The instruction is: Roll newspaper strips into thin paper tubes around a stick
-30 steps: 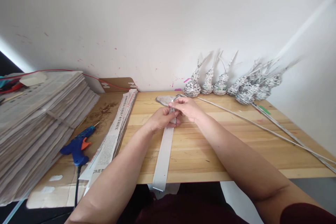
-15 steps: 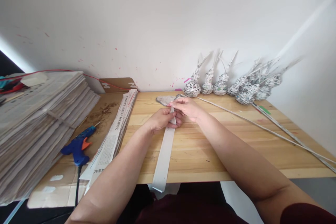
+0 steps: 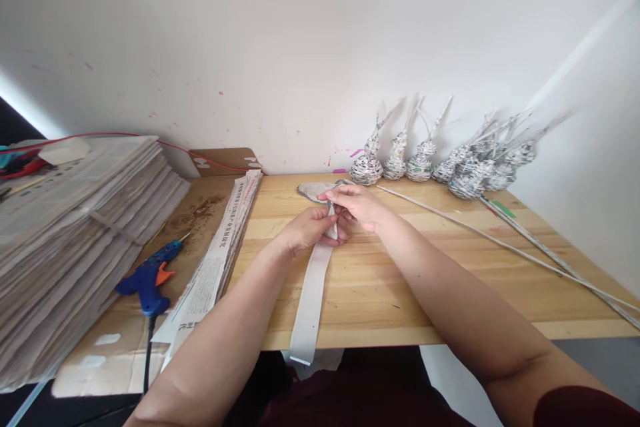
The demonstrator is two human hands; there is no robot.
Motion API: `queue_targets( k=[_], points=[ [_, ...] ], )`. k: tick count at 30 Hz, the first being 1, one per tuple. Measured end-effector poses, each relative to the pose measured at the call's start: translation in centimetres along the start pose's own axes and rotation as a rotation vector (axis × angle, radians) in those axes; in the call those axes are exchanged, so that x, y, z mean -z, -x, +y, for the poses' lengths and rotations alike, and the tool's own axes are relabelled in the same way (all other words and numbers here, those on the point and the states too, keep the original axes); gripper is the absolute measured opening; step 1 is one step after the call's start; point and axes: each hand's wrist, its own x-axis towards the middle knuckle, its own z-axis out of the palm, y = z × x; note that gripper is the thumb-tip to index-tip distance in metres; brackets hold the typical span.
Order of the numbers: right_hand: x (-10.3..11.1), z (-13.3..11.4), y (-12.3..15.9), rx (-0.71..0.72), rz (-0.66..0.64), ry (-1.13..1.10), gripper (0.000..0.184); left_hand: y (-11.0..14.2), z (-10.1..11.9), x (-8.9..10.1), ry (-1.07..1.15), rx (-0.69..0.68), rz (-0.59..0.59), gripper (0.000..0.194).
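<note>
A pale paper strip (image 3: 310, 307) runs from my hands down past the front edge of the table. Its upper end is folded or rolled narrow between my fingers. My left hand (image 3: 311, 228) pinches that end from the left, thumb on top. From the right, my right hand (image 3: 353, 208) grips the same end, its fingers curled underneath. Just behind the hands lies a flat grey-beige pad (image 3: 314, 191) with a dark edge. Fingers hide part of the strip's folded end.
At the left are a tall newspaper stack (image 3: 95, 233), a blue glue gun (image 3: 150, 277) on cardboard, and a pile of newspaper strips (image 3: 225, 240). Several woven paper gourds (image 3: 367, 165) line the wall. Long paper rods (image 3: 500, 242) cross the wooden table (image 3: 400, 280) at right.
The strip's upper end has turned slightly in my fingers, and its hanging length has shifted a little to the left. Both hands stay in almost the same place.
</note>
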Motion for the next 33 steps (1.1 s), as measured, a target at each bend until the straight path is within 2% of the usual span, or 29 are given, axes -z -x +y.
queue_targets(
  k=[2, 7, 9, 12, 14, 18, 20, 21, 25, 27, 30, 31, 33],
  points=[
    [-0.03, 0.22, -0.15, 0.002, 0.033, -0.018, 0.037, 0.03, 0.0, -0.06, -0.003, 0.004, -0.006, 0.047],
    [-0.14, 0.68, -0.58, 0.034, 0.217, -0.052, 0.039, 0.06, -0.06, -0.28, -0.015, -0.007, 0.0, 0.046],
    [0.11, 0.58, -0.58, 0.042, 0.193, -0.023, 0.038, 0.05, -0.09, -0.24, -0.015, -0.012, -0.002, 0.046],
    [0.53, 0.39, -0.48, 0.03, 0.024, 0.04, 0.04, 0.0, -0.1, -0.08, -0.007, -0.015, -0.009, 0.047],
    [0.59, 0.43, -0.47, 0.026, -0.024, 0.056, 0.04, -0.03, -0.12, 0.01, -0.002, -0.018, -0.01, 0.047],
    [0.21, 0.73, -0.59, 0.04, 0.159, 0.008, 0.04, -0.11, -0.27, 0.05, -0.036, -0.031, -0.005, 0.043],
    [0.13, 0.72, -0.57, 0.052, 0.209, -0.003, 0.041, -0.18, -0.38, 0.09, -0.049, -0.029, -0.001, 0.042],
    [0.17, 0.65, -0.53, 0.052, 0.188, 0.004, 0.041, -0.21, -0.43, 0.12, -0.047, -0.026, 0.001, 0.042],
    [0.51, 0.29, -0.32, 0.045, -0.044, 0.03, 0.043, -0.27, -0.5, 0.3, -0.024, -0.038, -0.008, 0.044],
    [0.53, 0.27, -0.34, 0.046, -0.015, 0.018, 0.041, -0.21, -0.44, 0.29, -0.01, -0.042, -0.023, 0.044],
    [0.41, 0.33, -0.46, 0.04, 0.168, 0.001, 0.04, -0.07, -0.31, 0.13, 0.003, -0.02, -0.033, 0.043],
    [0.4, 0.34, -0.48, 0.039, 0.188, 0.001, 0.04, -0.04, -0.27, 0.08, 0.005, -0.013, -0.032, 0.044],
    [0.44, 0.32, -0.47, 0.039, 0.12, 0.016, 0.041, -0.01, -0.23, 0.03, 0.009, -0.009, -0.023, 0.045]
  ],
)
